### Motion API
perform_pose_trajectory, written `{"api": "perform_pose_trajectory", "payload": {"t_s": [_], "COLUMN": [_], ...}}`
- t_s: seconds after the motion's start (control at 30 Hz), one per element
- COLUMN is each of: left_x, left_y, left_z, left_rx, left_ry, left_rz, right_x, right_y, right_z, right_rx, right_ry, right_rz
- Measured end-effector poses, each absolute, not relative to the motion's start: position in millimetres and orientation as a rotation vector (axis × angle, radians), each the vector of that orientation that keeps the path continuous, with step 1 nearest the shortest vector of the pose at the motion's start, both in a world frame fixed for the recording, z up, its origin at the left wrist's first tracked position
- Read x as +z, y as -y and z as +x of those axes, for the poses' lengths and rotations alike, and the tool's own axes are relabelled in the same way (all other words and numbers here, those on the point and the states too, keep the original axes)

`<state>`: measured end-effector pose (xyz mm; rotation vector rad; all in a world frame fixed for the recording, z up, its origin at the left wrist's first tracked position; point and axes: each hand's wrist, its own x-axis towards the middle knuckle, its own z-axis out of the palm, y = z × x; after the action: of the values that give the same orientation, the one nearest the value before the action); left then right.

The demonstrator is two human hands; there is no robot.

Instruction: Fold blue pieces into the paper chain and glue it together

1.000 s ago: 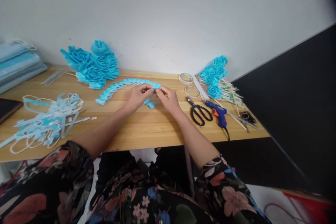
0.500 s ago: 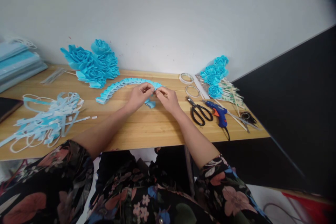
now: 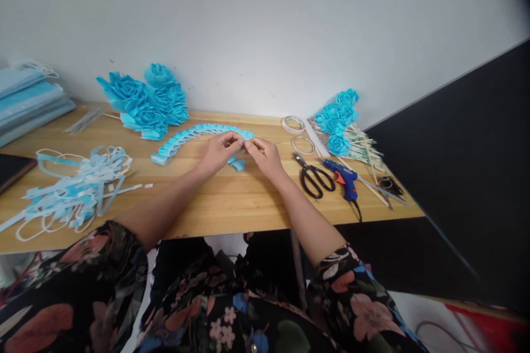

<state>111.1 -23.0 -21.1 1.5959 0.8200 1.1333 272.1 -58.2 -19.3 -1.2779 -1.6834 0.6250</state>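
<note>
A light-blue pleated strip [image 3: 186,138] curves in an arc over the wooden table, its right end running behind my hands. My left hand [image 3: 222,150] pinches the strip near that end, thumb against fingertips. Close beside it, almost touching, my right hand [image 3: 264,153] pinches the same part from the other side. The exact bit between the fingertips is too small to make out. Below the hands, a loose curled end of blue strip [image 3: 237,164] rests on the wood.
Blue fabric flowers [image 3: 153,102] stand at the back left, with cut strips and loops [image 3: 78,190] in front. To the right lie tape rolls [image 3: 293,124], black-handled scissors [image 3: 317,179], a blue glue gun [image 3: 348,179] and more blue flowers [image 3: 338,121]. Packed masks [image 3: 28,99] are stacked far left.
Almost nothing differs. My fingertips have shifted very slightly while keeping their pinch on the strip, and the strip's arc lies in the same place.
</note>
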Motion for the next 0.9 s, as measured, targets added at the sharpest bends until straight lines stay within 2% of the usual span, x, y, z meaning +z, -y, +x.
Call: {"api": "perform_pose_trajectory", "payload": {"t_s": [0.77, 0.9], "left_x": [-23.2, -27.6], "left_y": [21.6, 15.0], "left_z": [110.6, 110.3], "left_rx": [1.132, 1.175], "left_ry": [-0.810, -0.841], "left_rz": [1.477, 1.303], "right_x": [-19.3, -20.5], "right_y": [57.3, 57.3], "right_z": [271.4, 275.3], "right_rx": [0.629, 0.588], "right_ry": [1.672, 1.626], "right_rz": [-1.264, -1.263]}}
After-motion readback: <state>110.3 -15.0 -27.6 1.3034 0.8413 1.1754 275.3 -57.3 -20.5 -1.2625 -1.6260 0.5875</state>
